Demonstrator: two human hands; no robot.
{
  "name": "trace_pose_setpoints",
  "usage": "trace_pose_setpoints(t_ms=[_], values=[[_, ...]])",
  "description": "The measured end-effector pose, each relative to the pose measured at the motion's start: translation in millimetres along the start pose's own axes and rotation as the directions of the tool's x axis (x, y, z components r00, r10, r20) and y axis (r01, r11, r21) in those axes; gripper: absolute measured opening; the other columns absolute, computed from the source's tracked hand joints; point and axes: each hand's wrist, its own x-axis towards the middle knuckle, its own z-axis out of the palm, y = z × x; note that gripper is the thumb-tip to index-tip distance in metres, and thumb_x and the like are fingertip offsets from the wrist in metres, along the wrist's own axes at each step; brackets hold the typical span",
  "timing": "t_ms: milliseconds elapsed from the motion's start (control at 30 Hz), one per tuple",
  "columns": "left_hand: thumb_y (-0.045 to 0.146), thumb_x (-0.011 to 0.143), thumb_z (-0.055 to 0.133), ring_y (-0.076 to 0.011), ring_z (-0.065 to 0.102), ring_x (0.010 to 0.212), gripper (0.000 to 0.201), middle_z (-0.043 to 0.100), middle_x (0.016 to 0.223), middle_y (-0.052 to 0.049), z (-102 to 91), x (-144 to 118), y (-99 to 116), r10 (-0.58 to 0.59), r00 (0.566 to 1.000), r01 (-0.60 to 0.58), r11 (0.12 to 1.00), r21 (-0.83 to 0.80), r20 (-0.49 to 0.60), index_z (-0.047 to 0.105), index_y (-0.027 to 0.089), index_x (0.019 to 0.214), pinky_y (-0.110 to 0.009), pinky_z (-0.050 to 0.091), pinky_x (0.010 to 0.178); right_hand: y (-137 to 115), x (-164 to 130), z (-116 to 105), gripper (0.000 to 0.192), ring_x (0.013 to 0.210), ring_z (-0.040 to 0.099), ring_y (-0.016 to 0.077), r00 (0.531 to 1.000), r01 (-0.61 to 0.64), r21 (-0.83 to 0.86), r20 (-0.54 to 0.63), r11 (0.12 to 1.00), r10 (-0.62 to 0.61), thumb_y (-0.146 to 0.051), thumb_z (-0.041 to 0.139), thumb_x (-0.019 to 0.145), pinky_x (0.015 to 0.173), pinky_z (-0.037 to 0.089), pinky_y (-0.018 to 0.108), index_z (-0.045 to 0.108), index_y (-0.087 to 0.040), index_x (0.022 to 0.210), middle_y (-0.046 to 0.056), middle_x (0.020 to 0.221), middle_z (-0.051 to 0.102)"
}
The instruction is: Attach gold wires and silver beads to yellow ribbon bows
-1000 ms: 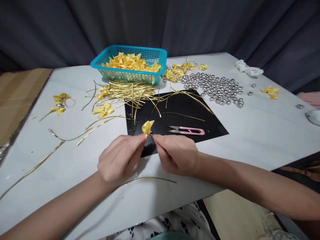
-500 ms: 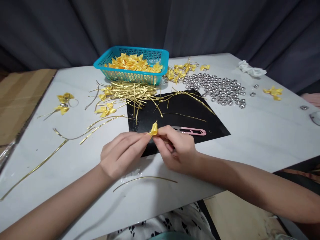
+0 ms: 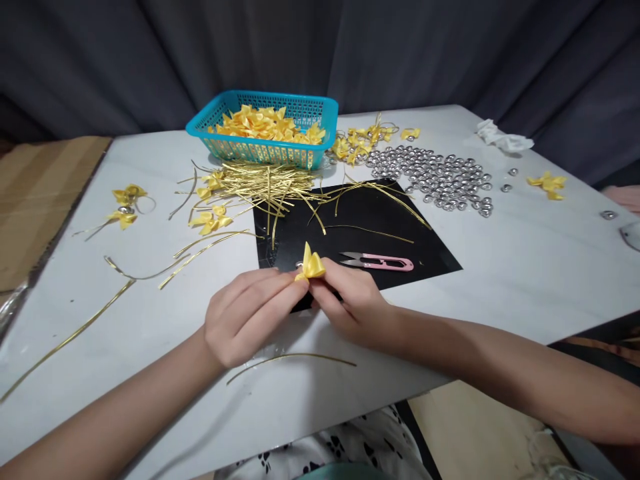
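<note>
A yellow ribbon bow (image 3: 312, 264) is pinched between the fingertips of both hands, above the black mat (image 3: 350, 233). My left hand (image 3: 255, 307) closes on its left side, where a bit of a silvery bead (image 3: 299, 265) peeks out. On the right side, my right hand (image 3: 353, 300) grips the bow with thumb and forefinger. Pink-handled thread snips (image 3: 385, 262) lie on the mat just beyond my right hand. Nearer the table's front edge a single gold wire tie (image 3: 293, 358) rests below both hands. My fingertips hide the lower part of the bow.
A turquoise basket (image 3: 220, 139) of yellow bows stands at the back, with a heap of gold ties (image 3: 265, 180) before it. Silver beads (image 3: 445, 177) spread to the right. Finished-looking bows with beads (image 3: 127, 207) lie left. Cardboard (image 3: 50, 200) borders the left edge.
The yellow bow has turned in my fingers, so more of its loops now face up. My right hand has shifted slightly down, uncovering the blades of the snips.
</note>
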Motion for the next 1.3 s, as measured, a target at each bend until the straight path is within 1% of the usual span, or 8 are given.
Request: trace_pose_setpoints(t_ms=[233,467,700,900,1067,1167,1233,1300], values=[[0.008,0.080,0.057,-0.0165,0.069,0.078,0.026,0.074,0.088,-0.003,-3.9,1,-3,0.049,0.999,-0.049,0.999,-0.014,0.020,0.066,0.023,0.099,-0.028,0.058,0.073,5,3,-2,0.017,0.056,0.048,0.0075,0.995,0.084,-0.076,-0.040,0.994,-0.087,-0.009,0.041,0.088,0.053,0.040,0.018,0.047,-0.017,0.074,-0.002,0.062,0.053],[0.016,0.080,0.061,-0.0176,0.067,0.077,0.024,0.074,0.089,-0.001,-6.4,-3,1,-0.104,0.985,0.121,0.984,-0.129,0.135,0.069,0.028,0.099,-0.031,0.058,0.072,6,3,-3,0.029,0.065,0.056,0.0133,0.961,0.265,-0.331,0.016,0.906,-0.275,-0.010,0.031,0.091,0.060,0.047,0.023,0.053,-0.016,0.073,0.004,0.066,0.059],[0.006,0.081,0.058,-0.0124,0.065,0.081,0.016,0.072,0.085,-0.001,-1.9,5,2,0.219,0.975,-0.221,0.971,0.096,0.032,0.069,0.017,0.087,-0.025,0.055,0.085,6,4,-5,0.028,0.062,0.056,0.0126,0.955,0.287,-0.277,0.009,0.917,-0.296,-0.011,0.031,0.091,0.058,0.047,0.022,0.052,-0.016,0.074,0.004,0.066,0.058],[0.005,0.081,0.057,-0.0137,0.064,0.081,0.016,0.072,0.083,-0.006,0.7,2,-1,0.224,0.973,-0.230,0.962,0.147,0.055,0.066,0.006,0.094,-0.027,0.056,0.085,11,2,-1,0.017,0.065,0.058,0.0123,0.995,0.097,-0.184,-0.016,0.978,-0.101,-0.009,0.041,0.086,0.063,0.049,0.022,0.052,-0.017,0.077,0.002,0.070,0.061],[0.006,0.082,0.055,-0.0138,0.065,0.081,0.015,0.072,0.080,-0.006,1.9,2,-1,0.245,0.969,-0.246,0.960,0.133,0.028,0.066,0.007,0.091,-0.027,0.056,0.085,12,3,0,0.020,0.068,0.060,0.0127,0.988,0.149,-0.145,-0.023,0.978,-0.154,-0.005,0.040,0.084,0.065,0.050,0.022,0.053,-0.017,0.075,0.003,0.070,0.062],[0.006,0.083,0.054,-0.0144,0.065,0.083,0.015,0.072,0.082,-0.007,2.6,1,-1,0.226,0.973,-0.229,0.965,0.127,0.034,0.066,0.007,0.092,-0.028,0.057,0.083,10,1,1,0.016,0.069,0.060,0.0121,0.997,0.078,-0.111,-0.014,0.991,-0.080,-0.006,0.044,0.082,0.066,0.050,0.022,0.055,-0.017,0.085,0.003,0.077,0.064],[0.006,0.082,0.055,-0.0150,0.065,0.083,0.015,0.071,0.083,-0.007,3.3,0,-1,0.182,0.983,-0.183,0.976,0.121,0.025,0.065,0.008,0.093,-0.030,0.057,0.082,8,-1,0,0.026,0.068,0.058,0.0114,0.994,-0.041,-0.084,-0.103,0.996,0.032,-0.006,0.049,0.079,0.065,0.051,0.024,0.053,-0.017,0.103,0.004,0.090,0.063],[0.005,0.081,0.055,-0.0151,0.064,0.082,0.016,0.070,0.084,-0.008,3.7,-2,-2,0.135,0.991,-0.136,0.985,0.107,0.013,0.064,0.007,0.094,-0.031,0.057,0.082,5,-2,-2,0.042,0.078,0.058,0.0138,0.958,-0.062,-0.040,-0.283,0.997,0.048,-0.007,0.053,0.075,0.069,0.052,0.028,0.047,-0.018,0.116,0.008,0.105,0.058]])
